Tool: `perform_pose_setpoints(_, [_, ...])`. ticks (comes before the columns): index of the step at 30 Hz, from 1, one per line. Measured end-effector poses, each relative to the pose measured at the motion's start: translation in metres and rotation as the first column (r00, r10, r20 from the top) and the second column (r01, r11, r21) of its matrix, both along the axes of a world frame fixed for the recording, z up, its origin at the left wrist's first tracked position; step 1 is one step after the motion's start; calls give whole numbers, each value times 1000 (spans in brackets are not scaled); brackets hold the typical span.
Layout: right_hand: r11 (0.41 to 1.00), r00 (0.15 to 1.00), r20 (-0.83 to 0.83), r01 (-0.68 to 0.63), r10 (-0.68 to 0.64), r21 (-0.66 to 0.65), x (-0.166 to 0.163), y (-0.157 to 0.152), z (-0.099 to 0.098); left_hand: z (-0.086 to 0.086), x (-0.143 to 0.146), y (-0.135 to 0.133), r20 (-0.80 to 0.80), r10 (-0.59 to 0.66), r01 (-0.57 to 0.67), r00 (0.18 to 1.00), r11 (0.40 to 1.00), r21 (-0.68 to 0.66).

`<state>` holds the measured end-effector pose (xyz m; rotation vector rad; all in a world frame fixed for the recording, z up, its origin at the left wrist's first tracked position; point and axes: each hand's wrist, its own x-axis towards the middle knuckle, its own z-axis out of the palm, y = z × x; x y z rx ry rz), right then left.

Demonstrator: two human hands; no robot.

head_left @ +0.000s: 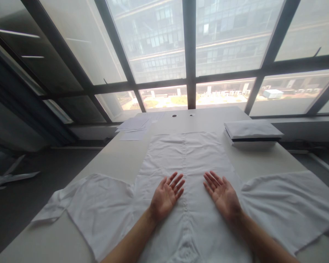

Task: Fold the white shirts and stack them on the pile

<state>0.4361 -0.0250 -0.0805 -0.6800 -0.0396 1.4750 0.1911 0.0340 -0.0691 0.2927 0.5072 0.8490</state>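
Note:
A white shirt (194, 153) lies spread face up on the table, its buttoned front running down the middle and its collar nearest me. The left sleeve (98, 201) and the right sleeve (287, 201) stretch out to both sides, with some wrinkles. Over the left half of the shirt is my left hand (167, 195), palm up, fingers apart and holding nothing. My right hand (223, 193) is over the other half, also palm up with fingers spread and nothing in it. Whether the backs of the hands touch the cloth I cannot tell.
On the white table (109, 157), loose paper sheets (135, 126) lie at the back left. A stack of folded white cloth (252, 131) with a dark layer sits at the back right. Large windows (159, 44) with dark frames rise behind the far edge.

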Motion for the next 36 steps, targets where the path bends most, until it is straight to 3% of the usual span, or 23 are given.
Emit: perform_pose_setpoints(36, [1000,1000,21,0,0,13,0,-1,0,9,5,-3,-53,25,-26,998,999,-29])
